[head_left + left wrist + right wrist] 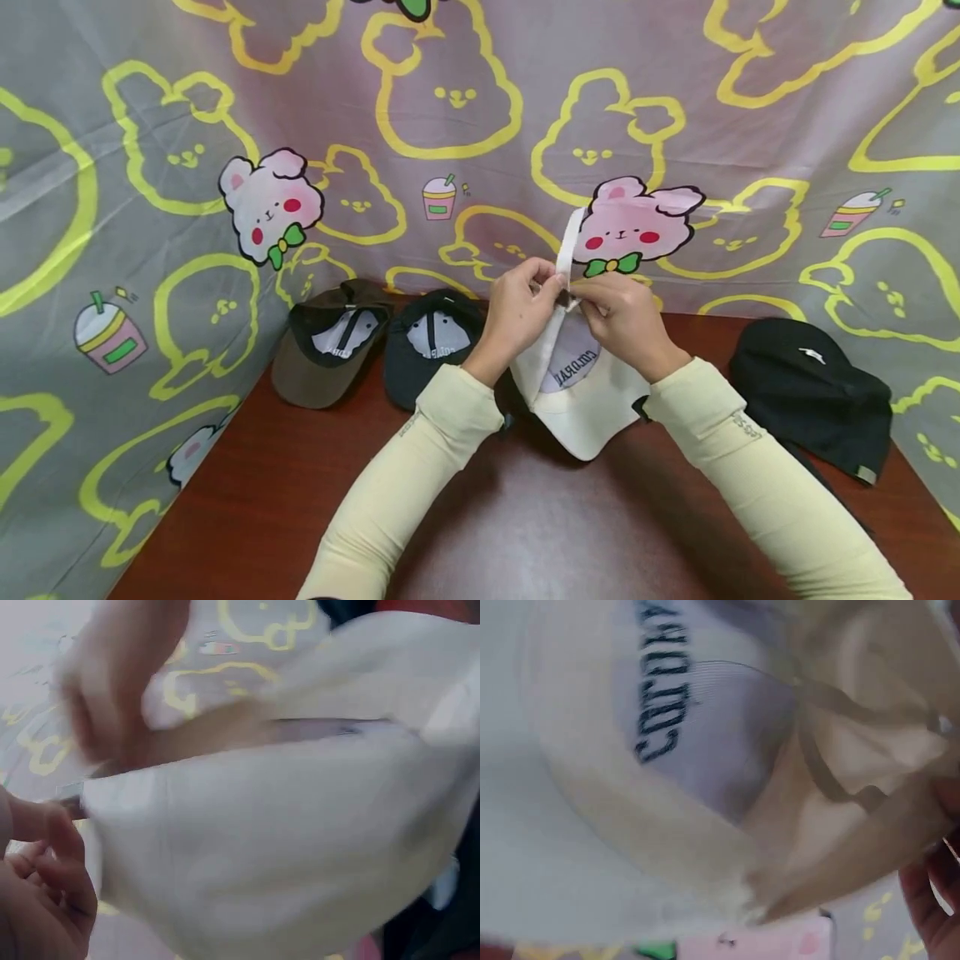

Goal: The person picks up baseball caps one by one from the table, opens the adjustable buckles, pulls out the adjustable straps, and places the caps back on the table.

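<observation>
A cream-white baseball cap (600, 417) is held up over the table, brim toward me and its inside showing with dark reversed lettering. My left hand (517, 312) pinches the cap's back edge by the adjusting strap (570, 242), whose loose end stands upward. Right beside it, my right hand (626, 321) pinches at the same strap, near a small dark fastener between the fingertips. In the left wrist view, the outside of the cap's crown (270, 840) fills the middle. Lettering (664, 697) inside the cap shows large in the right wrist view.
On the reddish-brown table (225, 500), a brown cap (311, 375) and a dark cap (401, 379) lie upturned at the back left. A black hat (810, 392) lies at the right. A patterned cloth (480, 183) hangs behind and at the sides.
</observation>
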Motion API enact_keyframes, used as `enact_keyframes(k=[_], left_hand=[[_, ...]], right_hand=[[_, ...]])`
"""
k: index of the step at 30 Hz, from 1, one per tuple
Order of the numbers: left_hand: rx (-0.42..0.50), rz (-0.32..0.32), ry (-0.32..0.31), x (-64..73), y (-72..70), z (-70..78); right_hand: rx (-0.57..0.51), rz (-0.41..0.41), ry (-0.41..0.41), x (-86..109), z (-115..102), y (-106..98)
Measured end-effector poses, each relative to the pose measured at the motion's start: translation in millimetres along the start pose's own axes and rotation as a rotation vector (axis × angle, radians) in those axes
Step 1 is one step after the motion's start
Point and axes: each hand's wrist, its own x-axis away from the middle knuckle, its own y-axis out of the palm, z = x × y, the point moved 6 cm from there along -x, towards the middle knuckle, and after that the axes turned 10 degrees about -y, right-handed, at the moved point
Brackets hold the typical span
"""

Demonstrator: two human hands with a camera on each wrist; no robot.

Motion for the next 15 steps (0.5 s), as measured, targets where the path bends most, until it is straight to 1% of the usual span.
enact_keyframes(k=[4, 8, 11, 15], left_hand=[[-0.002, 0.006, -0.018, -0.3, -1.0, -0.4], [0.017, -0.021, -0.048, -1.6, 0.0, -0.2], [0.017, -0.047, -0.043, -2.7, -0.3, 4.3], [0.006, -0.080, -0.032, -3.1, 0.5, 9.5]], right_hand=[[0.026, -0.033, 0.004, 9.7, 2, 3], [0.020, -0.056, 0.006, 9.9, 0, 6], [0.027, -0.071, 0.021, 7.9, -1, 8], [0.037, -0.055, 0.022, 4.5, -1, 6]])
